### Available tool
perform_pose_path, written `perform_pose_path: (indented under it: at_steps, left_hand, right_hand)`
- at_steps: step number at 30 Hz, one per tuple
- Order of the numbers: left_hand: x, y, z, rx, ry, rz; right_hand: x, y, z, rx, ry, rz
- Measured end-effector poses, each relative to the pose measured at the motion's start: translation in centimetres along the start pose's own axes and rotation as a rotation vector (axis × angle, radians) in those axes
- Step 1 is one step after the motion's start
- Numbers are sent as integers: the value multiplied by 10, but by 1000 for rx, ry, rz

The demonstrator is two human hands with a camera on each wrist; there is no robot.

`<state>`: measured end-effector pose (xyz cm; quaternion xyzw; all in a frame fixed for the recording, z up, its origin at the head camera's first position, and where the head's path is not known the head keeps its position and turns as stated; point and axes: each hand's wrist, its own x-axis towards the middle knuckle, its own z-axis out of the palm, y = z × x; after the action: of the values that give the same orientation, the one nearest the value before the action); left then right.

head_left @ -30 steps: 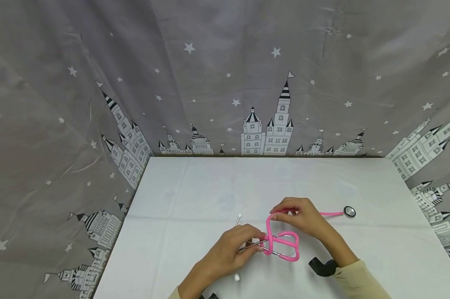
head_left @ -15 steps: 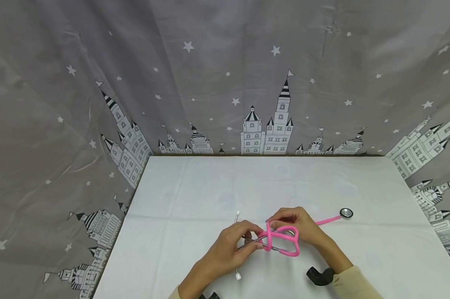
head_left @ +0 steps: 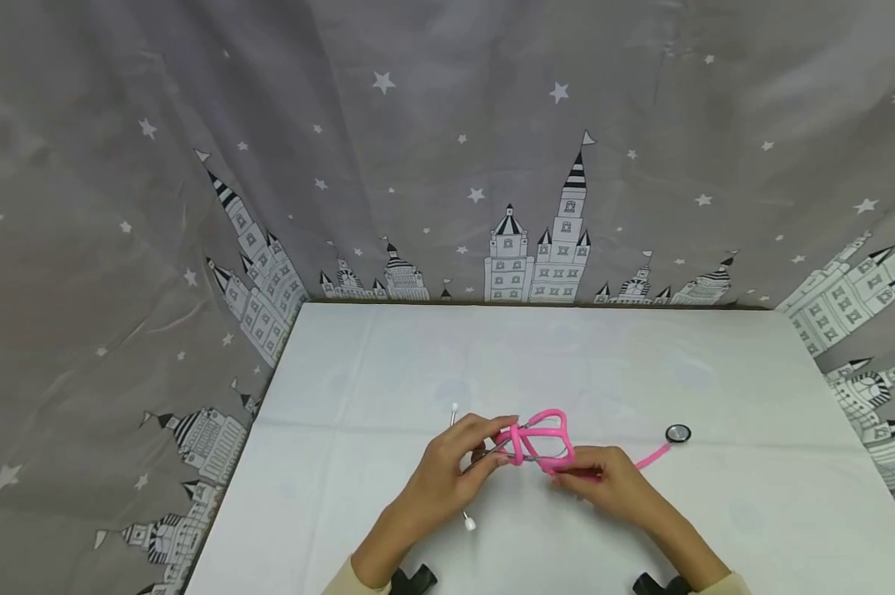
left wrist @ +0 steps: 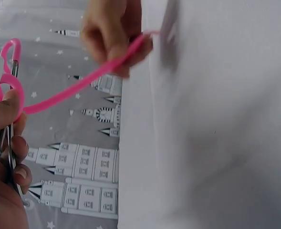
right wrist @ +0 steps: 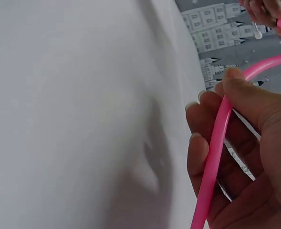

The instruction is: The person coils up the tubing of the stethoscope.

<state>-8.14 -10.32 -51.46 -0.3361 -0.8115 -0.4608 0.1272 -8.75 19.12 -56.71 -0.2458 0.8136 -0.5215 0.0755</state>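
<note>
A pink stethoscope point(head_left: 551, 415) hangs between both hands over the white table. My left hand point(head_left: 450, 463) pinches its metal ear tubes together with a wrap of pink tubing. White eartips point(head_left: 469, 523) stick out on either side of that hand. My right hand point(head_left: 603, 479) grips the tubing just right of the coiled loops. In the right wrist view, the pink tube point(right wrist: 219, 129) runs under the thumb and across the curled fingers. Beyond the right hand the tube's end carries the round chest piece point(head_left: 678, 434), dark-rimmed with a pale face.
The white tabletop point(head_left: 387, 364) spreads around the hands. A grey curtain point(head_left: 417, 107) printed with castles and stars stands along its back and sides. Black wrist mounts point(head_left: 413, 580) sit under both forearms.
My right hand has come down from above the loops to their lower right, carrying the tubing round. The left hand has risen slightly with the loops, and the chest piece has shifted left.
</note>
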Motion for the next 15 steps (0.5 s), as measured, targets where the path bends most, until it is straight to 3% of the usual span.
perform_pose_path:
  at_steps: [6, 15]
  left_hand:
    - [3, -10, -5, 22, 56, -80]
    - [3, -20, 3, 88, 83, -181]
  right_hand:
    - [-26, -9, 0, -77, 26, -82]
    - [-40, -51, 11, -302, 10, -361]
